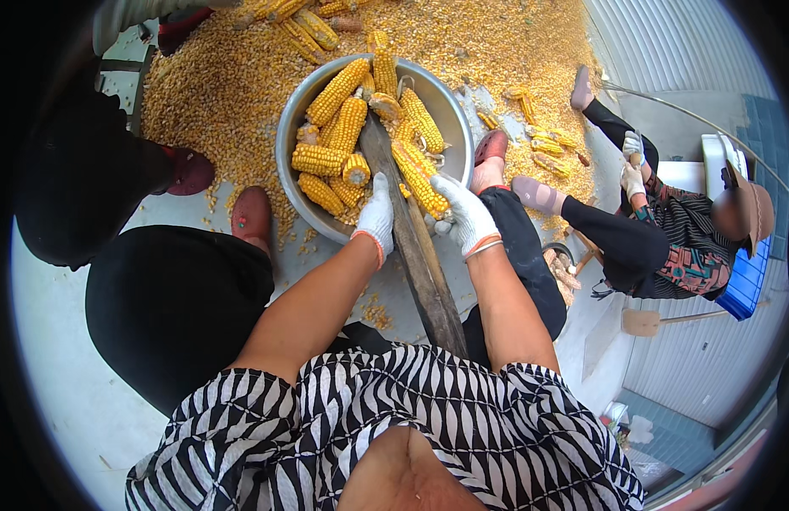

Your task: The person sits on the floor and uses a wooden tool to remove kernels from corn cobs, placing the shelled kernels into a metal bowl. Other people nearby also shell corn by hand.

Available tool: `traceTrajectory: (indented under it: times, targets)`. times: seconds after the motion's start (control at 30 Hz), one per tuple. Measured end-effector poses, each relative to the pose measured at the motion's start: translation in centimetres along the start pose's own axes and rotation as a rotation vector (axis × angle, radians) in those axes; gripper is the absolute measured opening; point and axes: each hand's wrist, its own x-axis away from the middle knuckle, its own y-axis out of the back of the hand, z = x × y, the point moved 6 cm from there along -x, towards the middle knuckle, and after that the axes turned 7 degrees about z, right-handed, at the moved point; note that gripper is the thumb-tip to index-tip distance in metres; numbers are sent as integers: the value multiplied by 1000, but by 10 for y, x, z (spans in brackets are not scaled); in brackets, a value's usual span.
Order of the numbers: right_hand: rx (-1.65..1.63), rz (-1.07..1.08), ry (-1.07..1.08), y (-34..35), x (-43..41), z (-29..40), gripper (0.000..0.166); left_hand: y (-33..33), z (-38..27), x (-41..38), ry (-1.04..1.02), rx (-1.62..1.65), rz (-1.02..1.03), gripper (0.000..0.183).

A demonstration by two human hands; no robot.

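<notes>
A wide metal basin [286,148] stands between my feet, holding several yellow ears of corn [347,123]. A long dark wooden board [426,281] slants from my lap into the basin. My right hand [461,213], in a white knit glove, is closed around the lower end of a corn ear [416,172] that lies along the board's right side, with some of its kernels off. My left hand [377,217], gloved too, rests against the board's left edge; its fingers are together and whether it grips the board is unclear. A few loose kernels [404,190] sit on the board.
Shelled kernels [222,96] are heaped beyond the basin, with more ears [308,32] on top. At the right sits a person [675,236] in a hat and gloves, near a bucket of cobs [562,274] and a shovel [641,322]. Another person's dark-clad leg [81,166] is close at left.
</notes>
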Motion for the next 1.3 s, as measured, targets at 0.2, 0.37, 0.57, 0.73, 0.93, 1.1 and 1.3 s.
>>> traceTrajectory:
  times: [0.2, 0.37, 0.57, 0.73, 0.93, 1.1, 1.3]
  targets:
    - [421, -128, -7, 9, 81, 2, 53, 9, 9, -14, 11, 24, 36, 72]
    - [771, -108, 398, 16, 125, -8, 47, 13, 21, -21, 40, 63, 85, 75]
    - [835, -175, 393, 2, 102, -9, 49, -8, 25, 1, 117, 70, 148, 78]
    - [1018, -208, 298, -13, 118, -12, 50, -13, 16, 15, 93, 109, 137, 76]
    - [1344, -389, 458, -44, 72, 10, 45, -14, 15, 17, 76, 46, 95, 76]
    - [1382, -344, 445, -41, 86, 0, 48, -2, 22, -8, 64, 120, 196, 76]
    - [1489, -426, 465, -59, 13, 18, 43, -13, 16, 12, 60, 156, 219, 73]
